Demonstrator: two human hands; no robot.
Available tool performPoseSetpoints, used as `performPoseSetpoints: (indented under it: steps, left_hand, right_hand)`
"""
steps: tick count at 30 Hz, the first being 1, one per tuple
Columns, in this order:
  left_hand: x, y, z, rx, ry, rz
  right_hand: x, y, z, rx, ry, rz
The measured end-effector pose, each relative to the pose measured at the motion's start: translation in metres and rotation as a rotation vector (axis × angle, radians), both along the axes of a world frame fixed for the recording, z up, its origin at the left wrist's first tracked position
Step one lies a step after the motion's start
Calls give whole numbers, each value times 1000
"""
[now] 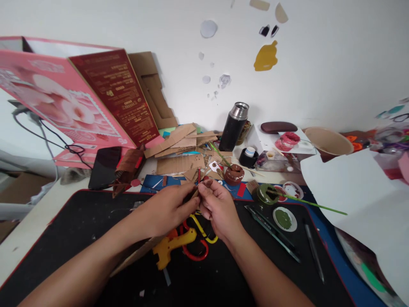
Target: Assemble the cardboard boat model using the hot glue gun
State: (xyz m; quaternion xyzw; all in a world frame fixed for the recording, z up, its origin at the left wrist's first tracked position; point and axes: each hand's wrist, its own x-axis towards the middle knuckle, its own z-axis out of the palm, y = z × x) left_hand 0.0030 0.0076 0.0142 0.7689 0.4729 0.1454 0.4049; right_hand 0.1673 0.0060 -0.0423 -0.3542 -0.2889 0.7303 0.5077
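Note:
My left hand (171,209) and my right hand (219,207) meet above the black mat (79,230), fingers pinched together. Between them they grip a small brown cardboard piece (206,183) with a thin red stick (199,175) standing up from it. Below the hands lie a yellow glue gun (174,245) and scissors with red and yellow handles (200,243).
Cardboard scraps (179,147) pile up behind the hands. A black flask (234,125), a brown clay pot (234,174), a green paint jar (266,192), a paint lid (284,218), pens (271,232), white paper (358,196) at right, pink box (57,98) and phone (105,166) at left.

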Motion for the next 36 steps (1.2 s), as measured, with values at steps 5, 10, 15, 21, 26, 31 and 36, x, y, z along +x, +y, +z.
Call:
performPoseSetpoints:
  steps: [5,10,15,21,26,31,36]
  left_hand:
    - [0,0,-3,6,19,6]
    - [1,0,-4,31,31,3]
    - [3,0,-3,45,32,8]
    - [2,1,-5,77,34,15]
    - [2,2,-10,64,78,1]
    - [3,1,-11,60,63,5]
    - [3,2,-10,60,76,4]
  right_hand:
    - [-1,0,0,-5,-18,-9]
    - [-1,-1,1,-14,-40,-29]
    - [-1,-3,2,-51,-45,-40]
    - [-2,-3,2,-56,-51,-60]
    - [-4,-3,0,-53,-49,-79]
    - [-4,-3,0,-55,-49,-87]
    - [-3,-3,0,-58,-45,-91]
